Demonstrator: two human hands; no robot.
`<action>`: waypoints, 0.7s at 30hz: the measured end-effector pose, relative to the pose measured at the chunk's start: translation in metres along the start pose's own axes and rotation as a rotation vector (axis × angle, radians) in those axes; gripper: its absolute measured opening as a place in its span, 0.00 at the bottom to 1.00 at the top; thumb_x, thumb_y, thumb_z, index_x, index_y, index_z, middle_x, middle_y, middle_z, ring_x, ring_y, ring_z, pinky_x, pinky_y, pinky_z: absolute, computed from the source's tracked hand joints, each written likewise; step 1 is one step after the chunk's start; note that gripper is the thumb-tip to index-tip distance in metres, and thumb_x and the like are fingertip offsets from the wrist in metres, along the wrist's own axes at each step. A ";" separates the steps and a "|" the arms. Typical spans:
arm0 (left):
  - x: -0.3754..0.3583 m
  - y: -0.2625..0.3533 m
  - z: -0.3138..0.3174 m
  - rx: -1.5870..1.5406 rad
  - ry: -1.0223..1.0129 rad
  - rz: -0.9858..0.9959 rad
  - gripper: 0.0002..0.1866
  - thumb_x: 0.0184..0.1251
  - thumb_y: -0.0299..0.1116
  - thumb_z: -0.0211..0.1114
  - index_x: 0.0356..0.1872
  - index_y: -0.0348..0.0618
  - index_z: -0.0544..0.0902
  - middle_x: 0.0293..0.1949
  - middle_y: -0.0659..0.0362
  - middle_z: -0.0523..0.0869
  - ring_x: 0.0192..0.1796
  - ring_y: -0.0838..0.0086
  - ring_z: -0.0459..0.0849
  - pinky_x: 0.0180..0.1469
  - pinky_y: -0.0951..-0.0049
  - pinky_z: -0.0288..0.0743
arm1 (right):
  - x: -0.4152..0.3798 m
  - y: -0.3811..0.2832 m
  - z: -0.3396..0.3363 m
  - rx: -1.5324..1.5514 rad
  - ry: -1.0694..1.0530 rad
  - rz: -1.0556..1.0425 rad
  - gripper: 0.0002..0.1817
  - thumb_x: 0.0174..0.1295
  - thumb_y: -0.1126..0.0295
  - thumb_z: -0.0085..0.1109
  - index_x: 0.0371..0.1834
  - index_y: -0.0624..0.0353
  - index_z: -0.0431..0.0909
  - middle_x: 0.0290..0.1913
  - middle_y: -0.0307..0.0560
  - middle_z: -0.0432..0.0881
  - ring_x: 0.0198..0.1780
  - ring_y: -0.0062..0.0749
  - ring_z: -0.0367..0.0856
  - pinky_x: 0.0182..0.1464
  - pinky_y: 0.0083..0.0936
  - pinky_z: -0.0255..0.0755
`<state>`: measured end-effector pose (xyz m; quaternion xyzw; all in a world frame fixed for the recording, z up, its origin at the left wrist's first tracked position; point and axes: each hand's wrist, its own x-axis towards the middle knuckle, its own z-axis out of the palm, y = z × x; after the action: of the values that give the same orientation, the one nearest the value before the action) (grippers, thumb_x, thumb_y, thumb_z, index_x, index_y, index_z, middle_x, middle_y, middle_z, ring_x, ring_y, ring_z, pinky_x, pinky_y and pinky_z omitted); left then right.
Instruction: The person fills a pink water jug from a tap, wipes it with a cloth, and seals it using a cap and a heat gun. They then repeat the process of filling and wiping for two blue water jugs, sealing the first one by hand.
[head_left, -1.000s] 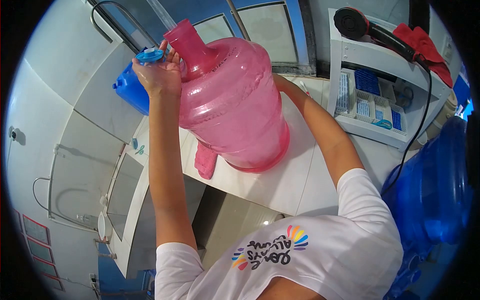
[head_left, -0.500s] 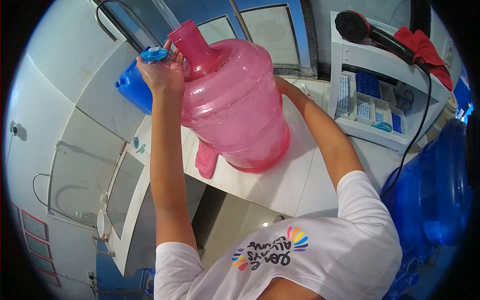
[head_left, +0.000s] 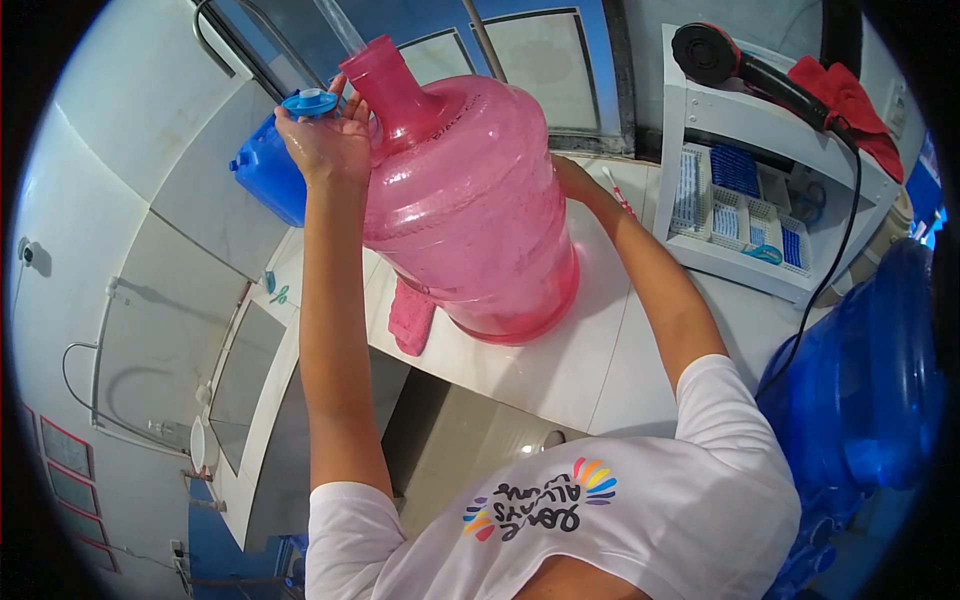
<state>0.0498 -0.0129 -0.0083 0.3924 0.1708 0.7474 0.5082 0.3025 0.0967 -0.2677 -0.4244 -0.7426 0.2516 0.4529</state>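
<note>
The big pink bottle (head_left: 460, 215) stands on the white counter (head_left: 550, 385), a pink cloth (head_left: 411, 320) lying just beside its base. The left hand (head_left: 332, 148) is turned palm up by the bottle's neck, its thumb and fingers holding a blue cap (head_left: 309, 102). The right hand (head_left: 570, 177) reaches behind the bottle's right side; its fingers are hidden, so I cannot tell whether they grip. The plastic looks stiff, probably slippery when wet (the wall is quite glossy), and heavy with any water inside. The neck and the ridged body seem the surest holds
</note>
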 end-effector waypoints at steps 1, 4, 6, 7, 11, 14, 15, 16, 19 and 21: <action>0.000 0.001 -0.001 0.005 -0.010 -0.003 0.28 0.69 0.57 0.33 0.54 0.41 0.59 0.49 0.46 0.74 0.40 0.59 0.73 0.48 0.61 0.71 | -0.003 0.000 0.001 0.037 0.024 0.061 0.22 0.54 0.67 0.54 0.55 0.55 0.74 0.53 0.51 0.77 0.57 0.41 0.74 0.58 0.29 0.65; 0.001 0.000 -0.002 0.006 -0.018 -0.005 0.28 0.69 0.57 0.33 0.52 0.41 0.59 0.48 0.46 0.75 0.40 0.59 0.74 0.47 0.61 0.71 | -0.013 0.005 0.000 0.077 0.060 0.068 0.24 0.52 0.74 0.50 0.55 0.55 0.73 0.53 0.51 0.77 0.58 0.41 0.72 0.59 0.27 0.64; 0.000 0.001 -0.001 0.004 -0.015 -0.001 0.28 0.69 0.58 0.33 0.52 0.41 0.60 0.48 0.46 0.75 0.40 0.59 0.74 0.47 0.61 0.71 | -0.012 0.031 0.004 0.030 0.067 0.059 0.25 0.51 0.76 0.48 0.56 0.54 0.73 0.54 0.51 0.77 0.59 0.41 0.72 0.59 0.27 0.64; 0.000 0.001 -0.001 0.000 -0.012 -0.003 0.28 0.69 0.57 0.33 0.51 0.41 0.60 0.47 0.46 0.75 0.40 0.59 0.74 0.47 0.61 0.71 | -0.013 0.029 0.003 -0.016 0.076 0.051 0.27 0.49 0.79 0.45 0.57 0.53 0.73 0.54 0.51 0.76 0.59 0.41 0.71 0.60 0.27 0.63; -0.004 0.001 0.003 0.007 0.005 0.005 0.27 0.69 0.57 0.33 0.50 0.41 0.61 0.47 0.45 0.76 0.40 0.58 0.74 0.47 0.62 0.71 | -0.019 0.006 -0.006 -0.008 0.034 0.085 0.24 0.52 0.75 0.50 0.56 0.52 0.73 0.55 0.52 0.76 0.58 0.40 0.73 0.58 0.28 0.64; -0.003 0.000 0.002 0.000 -0.018 0.008 0.27 0.70 0.57 0.32 0.51 0.41 0.61 0.47 0.46 0.75 0.41 0.58 0.74 0.47 0.62 0.72 | -0.008 -0.005 0.000 0.118 -0.020 0.130 0.22 0.56 0.67 0.54 0.56 0.51 0.73 0.54 0.49 0.77 0.56 0.38 0.74 0.56 0.29 0.66; -0.002 0.000 0.002 -0.001 -0.018 0.007 0.27 0.70 0.57 0.32 0.51 0.41 0.61 0.47 0.46 0.75 0.41 0.58 0.74 0.47 0.62 0.72 | 0.000 -0.006 0.001 0.080 -0.053 0.057 0.23 0.57 0.63 0.55 0.57 0.51 0.72 0.54 0.48 0.77 0.54 0.38 0.75 0.55 0.29 0.67; -0.002 0.000 0.002 -0.002 -0.017 0.006 0.27 0.70 0.57 0.32 0.51 0.42 0.61 0.48 0.46 0.75 0.41 0.58 0.74 0.47 0.62 0.71 | 0.006 -0.005 0.002 0.042 -0.087 -0.017 0.24 0.58 0.58 0.55 0.58 0.51 0.72 0.53 0.47 0.78 0.52 0.37 0.77 0.53 0.30 0.68; -0.002 0.000 0.001 0.009 -0.011 0.006 0.28 0.70 0.57 0.31 0.53 0.42 0.60 0.49 0.46 0.75 0.41 0.58 0.74 0.48 0.61 0.70 | 0.013 -0.001 0.003 0.034 -0.110 -0.021 0.24 0.58 0.58 0.55 0.58 0.50 0.72 0.54 0.47 0.78 0.52 0.38 0.77 0.53 0.30 0.68; -0.001 0.000 0.000 0.021 -0.007 0.007 0.28 0.70 0.57 0.31 0.53 0.42 0.60 0.49 0.47 0.75 0.42 0.58 0.73 0.49 0.61 0.70 | 0.016 0.001 0.004 0.027 -0.133 -0.025 0.24 0.58 0.58 0.55 0.58 0.50 0.71 0.54 0.47 0.78 0.52 0.38 0.77 0.53 0.30 0.68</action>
<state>0.0495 -0.0141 -0.0087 0.4006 0.1754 0.7461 0.5021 0.2955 0.1108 -0.2630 -0.3913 -0.7729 0.2833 0.4115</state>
